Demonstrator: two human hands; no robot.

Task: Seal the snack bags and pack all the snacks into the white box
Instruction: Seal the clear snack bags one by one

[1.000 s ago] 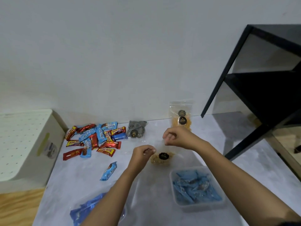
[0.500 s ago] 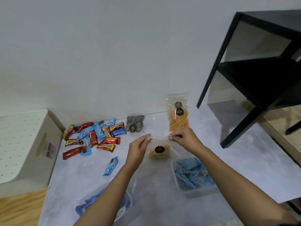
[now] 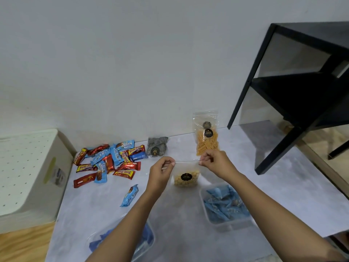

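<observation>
Clear plastic snack bag of pale nuggets hung over the middle of the grey mat, its top strip stretched taut. The left hand pinched the left end and the right hand the right end, fingers curled. Orange-stick bag leaned on the wall at the far edge. Wrapped bars were heaped toward the far-left corner. White box stood off the left edge. Tub of blue packets sat just beside the bag, toward the near-right corner.

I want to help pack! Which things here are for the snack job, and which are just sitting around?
For the job: clear snack bag pinched by left hand and right hand; orange sticks bag; dark patterned bag; pile of wrapped bars; lone blue bar; tub of blue packets; white box.
Just lying about: black shelf.
</observation>
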